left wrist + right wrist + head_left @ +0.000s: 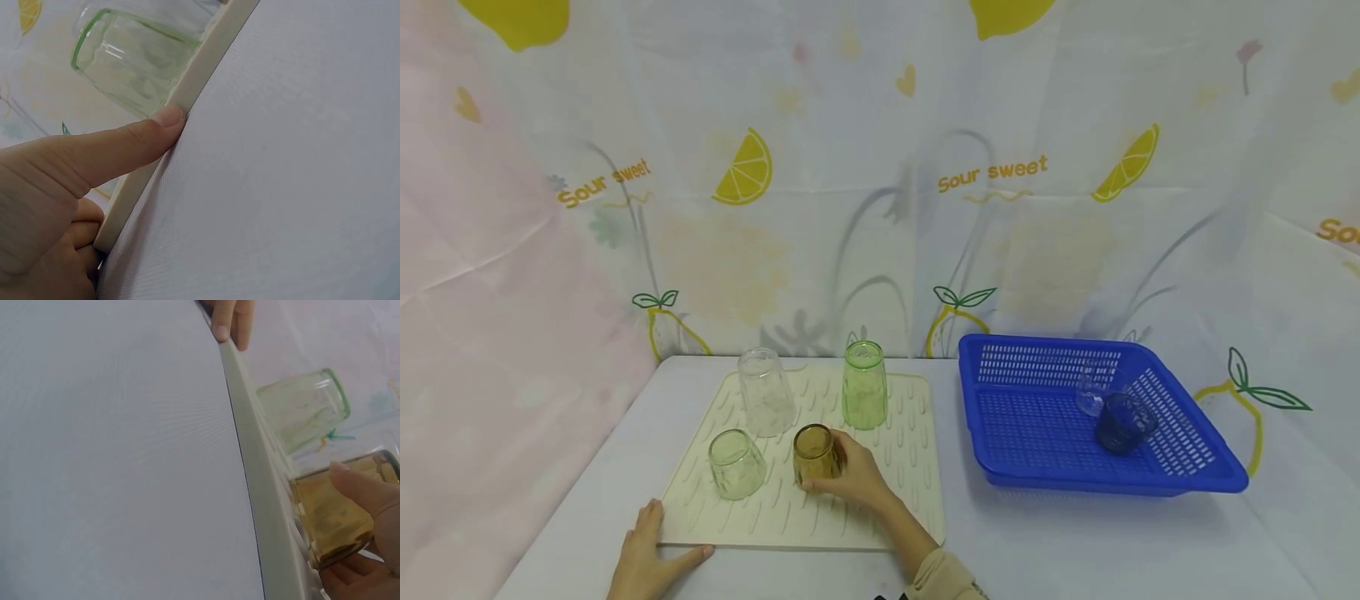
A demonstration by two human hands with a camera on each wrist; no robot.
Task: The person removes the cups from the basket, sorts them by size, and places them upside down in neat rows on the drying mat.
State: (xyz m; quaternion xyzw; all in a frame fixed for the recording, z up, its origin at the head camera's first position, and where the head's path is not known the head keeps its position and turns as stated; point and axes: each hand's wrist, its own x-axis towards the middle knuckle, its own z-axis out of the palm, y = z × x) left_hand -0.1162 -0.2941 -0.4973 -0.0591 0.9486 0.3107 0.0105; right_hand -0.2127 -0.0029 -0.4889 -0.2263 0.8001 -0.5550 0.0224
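Note:
My right hand [853, 475] grips an amber glass [813, 446] at the middle front of a cream ribbed drying mat [820, 529]. In the right wrist view, the thumb lies along the side of the amber glass [337, 509] and the fingers come round its other side. At the mat's front left corner, my left hand [643, 558] rests with its thumb spread against the front edge and its fingers along the left edge. A short pale green glass [737, 467] stands nearest that hand. Behind are a tall clear glass [766, 396] and a tall green glass [865, 387].
A blue plastic basket [1097, 482] stands on the right of the white table [1045, 550]. Inside it are a dark blue glass [1123, 425] and a clear glass [1092, 392]. A printed curtain [820, 250] hangs along the back of the table.

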